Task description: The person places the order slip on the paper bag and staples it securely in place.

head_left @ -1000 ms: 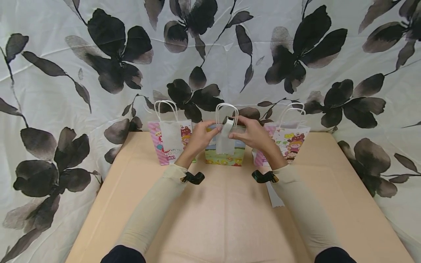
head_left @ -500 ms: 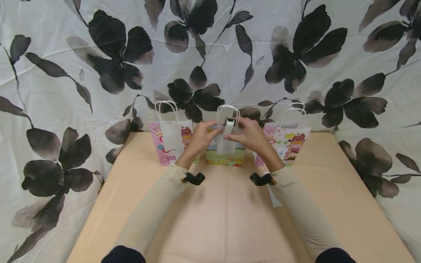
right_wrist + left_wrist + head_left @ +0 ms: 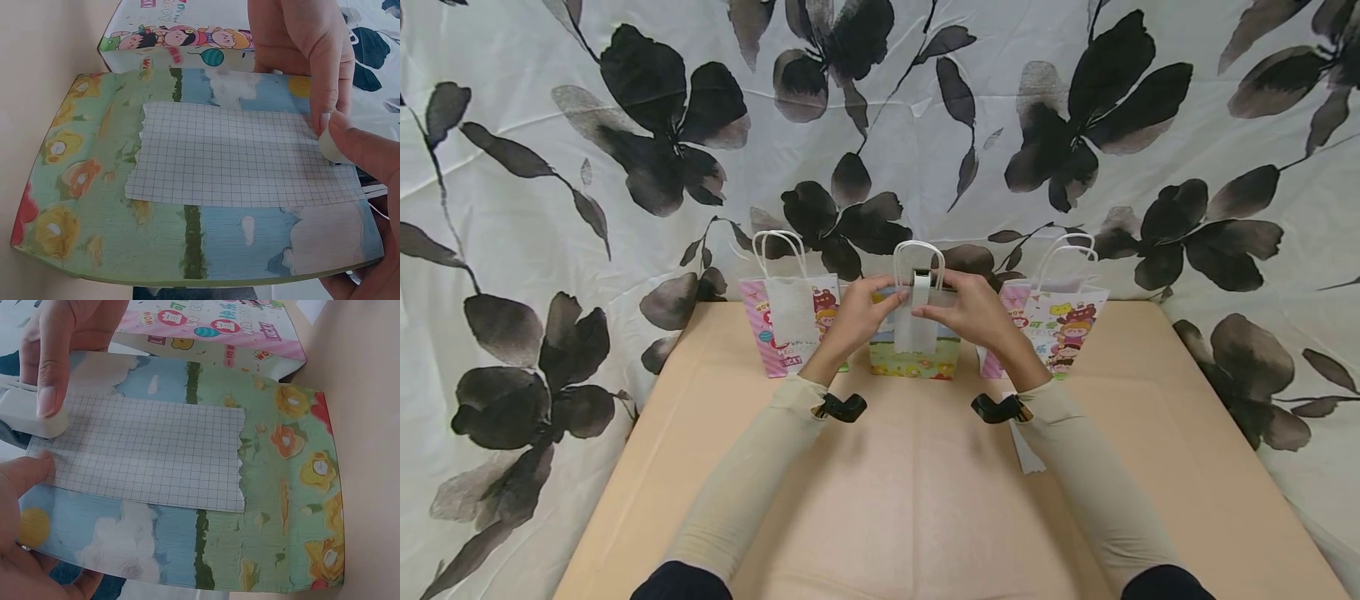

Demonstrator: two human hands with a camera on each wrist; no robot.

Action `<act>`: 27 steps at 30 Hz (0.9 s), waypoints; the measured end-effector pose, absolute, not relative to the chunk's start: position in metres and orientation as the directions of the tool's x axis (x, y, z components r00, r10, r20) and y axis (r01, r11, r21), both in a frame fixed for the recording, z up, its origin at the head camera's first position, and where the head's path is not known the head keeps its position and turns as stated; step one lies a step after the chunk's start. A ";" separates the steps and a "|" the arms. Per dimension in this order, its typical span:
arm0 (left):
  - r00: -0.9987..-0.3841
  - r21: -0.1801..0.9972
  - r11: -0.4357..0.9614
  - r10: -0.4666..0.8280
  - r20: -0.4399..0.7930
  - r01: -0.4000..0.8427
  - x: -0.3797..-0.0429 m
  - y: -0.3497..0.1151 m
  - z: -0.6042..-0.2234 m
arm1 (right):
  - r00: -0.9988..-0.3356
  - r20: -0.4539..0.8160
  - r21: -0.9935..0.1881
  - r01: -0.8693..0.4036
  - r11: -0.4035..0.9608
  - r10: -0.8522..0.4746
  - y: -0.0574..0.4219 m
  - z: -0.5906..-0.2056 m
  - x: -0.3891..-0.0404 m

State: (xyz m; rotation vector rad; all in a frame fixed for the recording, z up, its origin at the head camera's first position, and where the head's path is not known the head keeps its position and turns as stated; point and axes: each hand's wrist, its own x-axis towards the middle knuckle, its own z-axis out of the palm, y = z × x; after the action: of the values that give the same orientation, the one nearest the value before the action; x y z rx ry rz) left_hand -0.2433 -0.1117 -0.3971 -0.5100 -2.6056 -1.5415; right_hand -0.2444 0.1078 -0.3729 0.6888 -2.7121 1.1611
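Note:
In the head view, a small paper bag (image 3: 913, 362) with a blue and green flower-field print stands upright at the middle. A torn strip of squared paper (image 3: 150, 450) lies flat against its front, reaching its top edge. My left hand (image 3: 859, 315) pinches strip and bag at that edge, thumb in front, fingers behind. My right hand (image 3: 976, 310) grips a small white stapler (image 3: 34, 412), its thumb on top. The stapler sits over the top end of the strip, between the bag's white handles (image 3: 919, 243).
A pink-striped paper bag (image 3: 763, 333) with a white paper piece (image 3: 793, 312) on its front stands to the left. Another cartoon-print bag (image 3: 1071, 329) stands to the right. A loose paper strip (image 3: 1026, 446) lies on the table (image 3: 880, 500) by my right forearm.
The stapler has turned from slanted to upright and squared up over the strip's top. My right hand has shifted slightly left. My left hand has kept its hold.

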 end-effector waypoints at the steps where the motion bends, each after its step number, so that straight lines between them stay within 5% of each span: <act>1: -0.942 0.839 0.442 0.247 0.228 0.319 -0.243 -0.112 -0.397 | -0.890 0.272 -0.658 -0.450 0.603 -0.367 0.108 -0.373 -0.244; 27: -0.930 0.825 0.448 0.282 0.237 0.345 -0.247 -0.112 -0.396 | -0.876 0.337 -0.569 -0.481 0.666 -0.345 0.104 -0.376 -0.245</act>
State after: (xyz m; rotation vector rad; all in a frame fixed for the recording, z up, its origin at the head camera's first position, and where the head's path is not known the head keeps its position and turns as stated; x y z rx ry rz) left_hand -0.2471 -0.1123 -0.3958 -0.5677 -2.6175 -1.5143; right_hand -0.2450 0.1042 -0.3764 0.6724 -2.6804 1.0018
